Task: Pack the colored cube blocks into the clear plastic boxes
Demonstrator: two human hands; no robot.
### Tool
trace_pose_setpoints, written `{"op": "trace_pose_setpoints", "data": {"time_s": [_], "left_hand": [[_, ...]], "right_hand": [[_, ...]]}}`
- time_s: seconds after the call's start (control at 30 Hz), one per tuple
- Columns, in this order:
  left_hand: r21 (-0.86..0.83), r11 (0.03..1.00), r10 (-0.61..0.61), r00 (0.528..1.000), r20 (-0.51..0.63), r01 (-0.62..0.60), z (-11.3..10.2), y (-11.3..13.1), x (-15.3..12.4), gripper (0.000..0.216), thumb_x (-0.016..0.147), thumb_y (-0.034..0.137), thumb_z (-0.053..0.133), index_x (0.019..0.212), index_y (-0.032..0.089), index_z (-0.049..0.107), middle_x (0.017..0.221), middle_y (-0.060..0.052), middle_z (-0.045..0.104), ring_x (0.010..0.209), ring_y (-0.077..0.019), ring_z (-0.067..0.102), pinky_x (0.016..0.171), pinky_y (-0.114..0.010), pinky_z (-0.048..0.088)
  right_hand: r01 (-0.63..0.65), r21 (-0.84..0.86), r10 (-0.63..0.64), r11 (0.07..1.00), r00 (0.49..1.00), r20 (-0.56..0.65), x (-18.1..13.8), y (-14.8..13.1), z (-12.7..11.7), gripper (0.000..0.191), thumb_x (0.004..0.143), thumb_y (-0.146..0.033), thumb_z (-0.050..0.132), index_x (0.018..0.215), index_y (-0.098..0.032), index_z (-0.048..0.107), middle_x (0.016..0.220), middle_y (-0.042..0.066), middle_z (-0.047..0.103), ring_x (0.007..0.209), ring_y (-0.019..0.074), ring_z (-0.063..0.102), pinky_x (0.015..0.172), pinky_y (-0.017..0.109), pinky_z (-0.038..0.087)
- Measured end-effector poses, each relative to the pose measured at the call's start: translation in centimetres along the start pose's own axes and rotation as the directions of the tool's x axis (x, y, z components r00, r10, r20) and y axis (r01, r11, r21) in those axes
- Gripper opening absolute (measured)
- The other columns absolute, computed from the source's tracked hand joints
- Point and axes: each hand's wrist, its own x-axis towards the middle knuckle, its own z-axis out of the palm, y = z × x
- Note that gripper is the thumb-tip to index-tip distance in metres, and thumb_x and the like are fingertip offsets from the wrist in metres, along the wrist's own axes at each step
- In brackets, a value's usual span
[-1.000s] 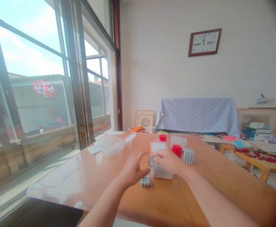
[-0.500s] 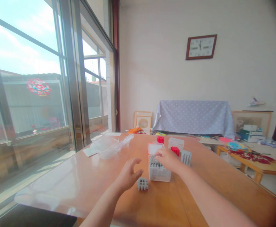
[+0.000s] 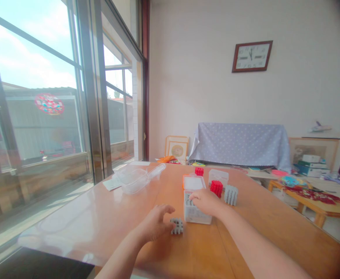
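My left hand (image 3: 157, 221) is over the table, fingers curved and apart, its thumb at the left edge of a small grey lattice block (image 3: 176, 226). I cannot tell whether the thumb touches the block. My right hand (image 3: 207, 201) reaches into a clear plastic box (image 3: 198, 217), with its fingertips down among grey pieces and drawn together; what they pinch, if anything, is hidden. The box has an orange-edged lid (image 3: 194, 183) tipped open at its far side. Right of the box stand a red ridged block (image 3: 216, 188) and a larger grey ridged block (image 3: 231, 195).
Clear plastic containers (image 3: 135, 182) lie at the table's far left, beside a pale sheet (image 3: 111, 185). Another red block (image 3: 199, 171) and a clear tub (image 3: 218, 177) stand behind the box. A window wall runs along the left; a low wooden table (image 3: 318, 201) is at the right.
My left hand has come down to the small grey block. My right hand has lowered its fingers deeper into the box. The view has shifted slightly.
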Motion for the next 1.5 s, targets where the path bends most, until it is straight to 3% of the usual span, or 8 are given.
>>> {"op": "trace_pose_setpoints", "data": {"time_s": [0.2,0.33,0.47,0.73,0.87,1.03,1.2,1.5], "left_hand": [[0.145,0.989,-0.024,0.994,0.111,0.008,-0.5,0.6,-0.4,0.060,0.061,0.039,0.082,0.117,0.025,0.065,0.118,-0.006,0.064,0.114,-0.0297,0.056,0.096,-0.038,0.047],[0.233,0.972,-0.012,0.990,0.141,-0.022,-0.7,1.3,-0.4,0.048,0.062,0.039,0.080,0.106,0.026,0.066,0.110,-0.005,0.064,0.107,-0.0289,0.056,0.089,-0.036,0.047],[0.259,0.966,-0.023,0.991,0.133,-0.012,-0.4,1.4,-0.3,0.033,0.066,0.029,0.072,0.098,0.027,0.065,0.105,-0.004,0.064,0.103,-0.0270,0.057,0.086,-0.033,0.046],[0.226,0.974,-0.011,1.000,0.012,0.008,-0.1,0.6,-0.3,0.037,0.065,0.026,0.074,0.100,0.025,0.062,0.108,-0.003,0.065,0.105,-0.0271,0.057,0.094,-0.038,0.041],[0.167,0.981,0.106,0.994,-0.028,-0.100,-1.4,3.3,-0.1,0.037,0.070,0.024,0.072,0.106,0.025,0.060,0.112,-0.003,0.063,0.108,-0.0255,0.055,0.097,-0.039,0.039],[0.145,0.967,0.221,0.973,-0.064,-0.210,-2.9,8.3,0.8,0.041,0.071,0.022,0.071,0.110,0.027,0.059,0.114,-0.003,0.061,0.112,-0.0263,0.053,0.103,-0.043,0.037],[0.156,0.947,0.300,0.947,-0.115,-0.281,-3.0,10.0,2.1,0.048,0.077,0.029,0.071,0.122,0.027,0.057,0.124,-0.007,0.059,0.119,-0.0296,0.050,0.105,-0.045,0.037],[0.099,0.979,0.190,0.972,-0.137,-0.177,-1.5,7.2,2.8,0.032,0.085,0.034,0.063,0.116,0.025,0.062,0.116,-0.006,0.064,0.108,-0.0269,0.056,0.094,-0.041,0.046]], "right_hand": [[-0.053,-0.018,0.053,0.998,0.999,0.012,0.0,0.2,0.2,0.031,0.082,-0.021,0.050,0.095,-0.026,0.078,0.101,0.001,0.077,0.094,0.0204,0.067,0.074,0.026,0.041],[-0.041,-0.022,0.040,0.999,0.999,-0.033,-0.3,-0.1,0.1,0.030,0.082,-0.021,0.050,0.093,-0.025,0.077,0.096,0.001,0.077,0.091,0.0198,0.066,0.076,0.026,0.041],[-0.012,0.006,0.013,1.000,0.992,-0.127,-0.6,-0.4,-0.1,0.031,0.084,-0.022,0.050,0.101,-0.024,0.076,0.104,0.003,0.076,0.098,0.0204,0.065,0.083,0.027,0.042],[0.030,0.123,-0.007,0.992,0.983,-0.183,-1.9,-1.8,-0.7,0.030,0.088,-0.023,0.049,0.104,-0.022,0.074,0.109,0.005,0.074,0.100,0.0209,0.064,0.086,0.030,0.044],[0.126,0.165,-0.102,0.978,0.984,-0.146,-2.4,-3.3,-1.6,0.026,0.090,-0.025,0.049,0.098,-0.020,0.073,0.101,0.006,0.074,0.096,0.0213,0.063,0.085,0.030,0.044],[0.219,0.306,-0.245,0.927,0.968,0.047,-2.8,-4.0,-3.3,0.026,0.093,-0.028,0.046,0.088,-0.019,0.070,0.086,0.002,0.071,0.080,0.0183,0.061,0.074,0.028,0.044],[0.065,0.379,-0.091,0.923,0.995,0.052,-2.4,-2.0,-4.5,0.023,0.086,-0.028,0.054,0.098,-0.018,0.071,0.082,0.000,0.070,0.075,0.0161,0.060,0.067,0.025,0.043],[-0.071,0.219,0.104,0.973,0.984,-0.142,-1.7,2.8,-4.0,0.020,0.082,-0.028,0.055,0.090,-0.020,0.072,0.085,0.001,0.073,0.079,0.0173,0.062,0.072,0.026,0.042]]}}
